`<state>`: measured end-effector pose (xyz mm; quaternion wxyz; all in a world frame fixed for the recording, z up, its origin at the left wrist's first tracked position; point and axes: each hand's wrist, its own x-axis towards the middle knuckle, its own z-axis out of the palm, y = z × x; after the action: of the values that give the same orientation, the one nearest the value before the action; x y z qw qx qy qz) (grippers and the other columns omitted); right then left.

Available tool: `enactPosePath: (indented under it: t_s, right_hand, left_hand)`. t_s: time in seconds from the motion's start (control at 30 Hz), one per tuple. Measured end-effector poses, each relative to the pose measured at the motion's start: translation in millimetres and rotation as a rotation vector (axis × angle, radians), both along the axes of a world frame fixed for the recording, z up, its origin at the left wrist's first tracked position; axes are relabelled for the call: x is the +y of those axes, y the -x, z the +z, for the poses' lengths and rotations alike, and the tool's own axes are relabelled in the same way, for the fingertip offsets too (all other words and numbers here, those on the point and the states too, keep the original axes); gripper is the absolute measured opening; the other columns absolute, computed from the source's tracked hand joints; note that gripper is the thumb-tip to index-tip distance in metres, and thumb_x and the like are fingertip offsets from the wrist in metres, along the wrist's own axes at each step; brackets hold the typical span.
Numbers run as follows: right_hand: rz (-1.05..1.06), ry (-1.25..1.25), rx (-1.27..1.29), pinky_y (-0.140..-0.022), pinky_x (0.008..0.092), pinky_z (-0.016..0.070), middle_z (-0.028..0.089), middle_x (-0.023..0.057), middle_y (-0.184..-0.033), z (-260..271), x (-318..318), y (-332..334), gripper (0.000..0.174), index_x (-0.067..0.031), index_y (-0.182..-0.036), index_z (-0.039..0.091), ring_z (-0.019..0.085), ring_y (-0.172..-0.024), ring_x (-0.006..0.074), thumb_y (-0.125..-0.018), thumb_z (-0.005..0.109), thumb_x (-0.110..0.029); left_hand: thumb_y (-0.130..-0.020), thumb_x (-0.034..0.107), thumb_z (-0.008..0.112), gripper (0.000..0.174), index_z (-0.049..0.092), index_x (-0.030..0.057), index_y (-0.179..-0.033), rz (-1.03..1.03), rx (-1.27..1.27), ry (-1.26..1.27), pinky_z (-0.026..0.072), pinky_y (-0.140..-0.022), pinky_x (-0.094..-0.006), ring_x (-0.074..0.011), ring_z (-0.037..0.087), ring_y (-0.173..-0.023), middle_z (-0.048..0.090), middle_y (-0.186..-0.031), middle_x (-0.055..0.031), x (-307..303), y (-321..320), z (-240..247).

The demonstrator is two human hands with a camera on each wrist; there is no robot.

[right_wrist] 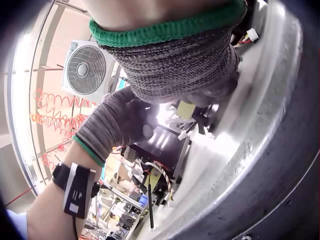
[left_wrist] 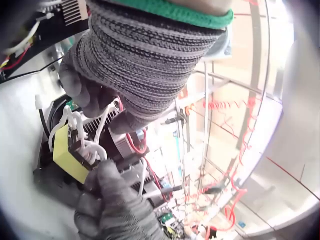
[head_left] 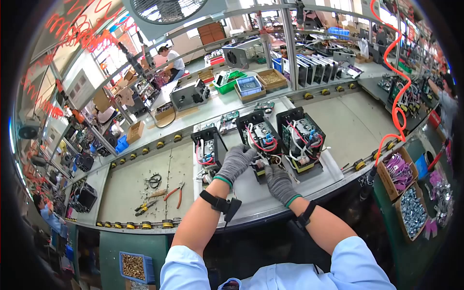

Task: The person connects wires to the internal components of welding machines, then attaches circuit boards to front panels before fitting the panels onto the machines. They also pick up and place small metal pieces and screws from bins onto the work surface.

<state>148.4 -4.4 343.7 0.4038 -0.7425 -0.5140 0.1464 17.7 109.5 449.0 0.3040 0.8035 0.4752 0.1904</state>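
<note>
The middle black open-topped electronics unit sits on the white metal tray, at 12 o'clock from both hands. The grey-gloved left hand curls its fingers over the unit's near end, seemingly pinching the white wires beside the yellow block transformer. The grey-gloved right hand touches the same end from 5 o'clock; whether it grasps anything I cannot tell. Red-handled pliers lie at 9 o'clock.
</note>
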Motion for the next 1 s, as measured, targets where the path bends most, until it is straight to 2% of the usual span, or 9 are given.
enactPosePath:
  t_s: [0.1,0.13,0.2,0.37,0.53,0.63,0.77,0.83,1.0]
  right_hand:
    - [-0.005,0.106,0.010,-0.085,0.0517,0.0519,0.068,0.0281,-0.101,4,-1,5,0.041,-0.0017,-0.122,0.061,0.066,-0.095,0.0447,-0.105,0.042,-0.034]
    - [0.111,0.017,-0.330,-0.081,0.0506,0.0542,0.064,0.0268,-0.114,-11,1,2,0.037,-0.0020,-0.132,0.054,0.068,-0.092,0.0415,-0.102,0.044,-0.021]
    - [0.157,0.072,-0.311,-0.080,0.0500,0.0550,0.061,0.0262,-0.119,-4,-5,0,0.039,-0.0015,-0.135,0.052,0.068,-0.092,0.0398,-0.100,0.044,-0.016]
    - [0.215,0.057,-0.379,-0.080,0.0497,0.0556,0.057,0.0259,-0.123,-16,-1,0,0.043,0.0008,-0.137,0.048,0.067,-0.098,0.0392,-0.095,0.046,-0.010]
    - [0.169,0.183,-0.151,-0.081,0.0506,0.0548,0.058,0.0221,-0.124,-24,12,0,0.035,-0.0058,-0.133,0.051,0.067,-0.099,0.0396,-0.102,0.042,-0.021]
    - [0.144,0.143,-0.021,-0.088,0.0559,0.0521,0.070,0.0277,-0.097,-19,9,2,0.046,-0.0061,-0.128,0.049,0.068,-0.099,0.0457,-0.105,0.037,-0.044]
    - [0.106,0.225,0.025,-0.088,0.0556,0.0524,0.070,0.0268,-0.098,-12,6,3,0.046,-0.0068,-0.129,0.049,0.068,-0.100,0.0444,-0.105,0.037,-0.044]
    - [0.105,-0.006,-0.366,-0.088,0.0554,0.0533,0.071,0.0244,-0.100,-50,19,6,0.047,-0.0075,-0.129,0.049,0.069,-0.099,0.0426,-0.105,0.037,-0.045]
    - [0.067,0.116,-0.122,-0.084,0.0558,0.0542,0.071,0.0225,-0.101,3,1,8,0.051,-0.0080,-0.131,0.052,0.069,-0.099,0.0419,-0.104,0.036,-0.048]
  left_hand:
    - [-0.098,0.046,0.062,0.050,0.071,-0.0023,-0.106,0.034,0.028,0.008,0.0514,-0.081,-0.0376,-0.0236,0.065,-0.081,0.071,-0.087,-0.0157,11,-6,-1]
    - [-0.097,0.043,0.063,0.047,0.071,-0.0026,-0.106,0.023,-0.035,0.020,0.0512,-0.080,-0.0365,-0.0211,0.064,-0.080,0.071,-0.087,-0.0146,20,-5,-10]
    - [-0.096,0.036,0.068,0.040,0.072,-0.0034,-0.100,0.019,-0.116,0.007,0.0510,-0.074,-0.0335,-0.0147,0.062,-0.076,0.071,-0.082,-0.0103,35,-4,-27]
    - [-0.087,0.036,0.076,0.037,0.075,-0.0010,-0.087,0.134,0.004,-0.320,0.0517,-0.066,-0.0369,-0.0216,0.066,-0.064,0.070,-0.070,-0.0150,18,-15,-19]
    - [-0.084,0.035,0.077,0.037,0.075,-0.0022,-0.083,0.222,-0.026,-0.265,0.0505,-0.063,-0.0371,-0.0225,0.064,-0.059,0.067,-0.065,-0.0152,11,-21,-14]
    - [-0.084,0.033,0.077,0.036,0.074,-0.0029,-0.082,0.255,-0.086,-0.207,0.0492,-0.061,-0.0363,-0.0192,0.060,-0.057,0.066,-0.063,-0.0144,1,-24,-13]
    - [-0.086,0.033,0.075,0.036,0.074,-0.0027,-0.082,0.257,-0.083,-0.238,0.0488,-0.060,-0.0351,-0.0161,0.059,-0.058,0.066,-0.062,-0.0115,-5,-25,-15]
    - [-0.089,0.031,0.074,0.034,0.074,-0.0024,-0.083,0.251,-0.197,-0.235,0.0484,-0.059,-0.0337,-0.0141,0.059,-0.058,0.067,-0.064,-0.0104,-7,-26,-24]
    - [-0.096,0.033,0.070,0.038,0.072,-0.0047,-0.093,0.142,-0.451,-0.101,0.0467,-0.066,-0.0268,-0.0088,0.056,-0.069,0.068,-0.076,-0.0012,-5,-17,-51]
